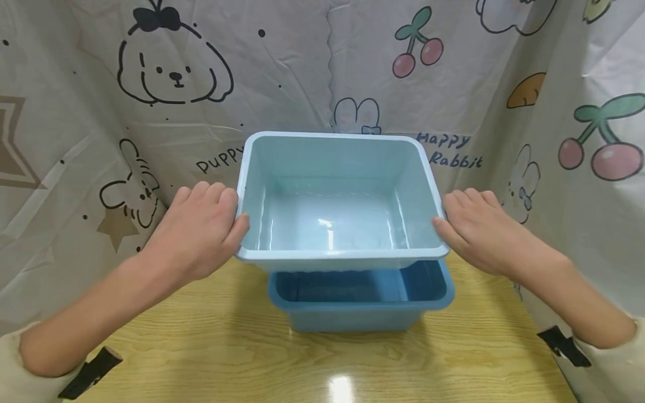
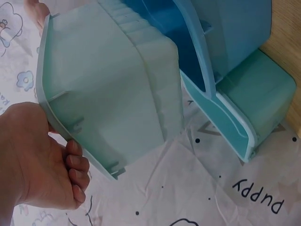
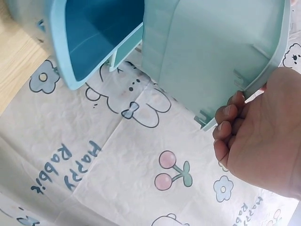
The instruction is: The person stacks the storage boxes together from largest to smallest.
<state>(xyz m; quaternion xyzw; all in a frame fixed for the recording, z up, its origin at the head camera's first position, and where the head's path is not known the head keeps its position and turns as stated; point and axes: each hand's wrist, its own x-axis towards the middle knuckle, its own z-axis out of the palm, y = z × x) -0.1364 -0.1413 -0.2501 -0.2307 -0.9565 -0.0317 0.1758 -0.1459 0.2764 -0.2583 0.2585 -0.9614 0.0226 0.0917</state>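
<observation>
A pale blue plastic storage bin is held up in the air, its open top tilted toward the head camera and nothing inside it. My left hand grips its left rim, thumb over the edge and fingers curled beneath, as the left wrist view also shows. On the opposite rim, my right hand holds on the same way. Below and nearer to me, a darker blue bin stands with its open top partly covered by the raised bin. Behind it, a green-teal bin appears in the left wrist view.
The wood-grain table lies under the bins. A white cloth printed with cartoon animals and cherries hangs behind and along both sides. Dark straps cross the cream sleeves.
</observation>
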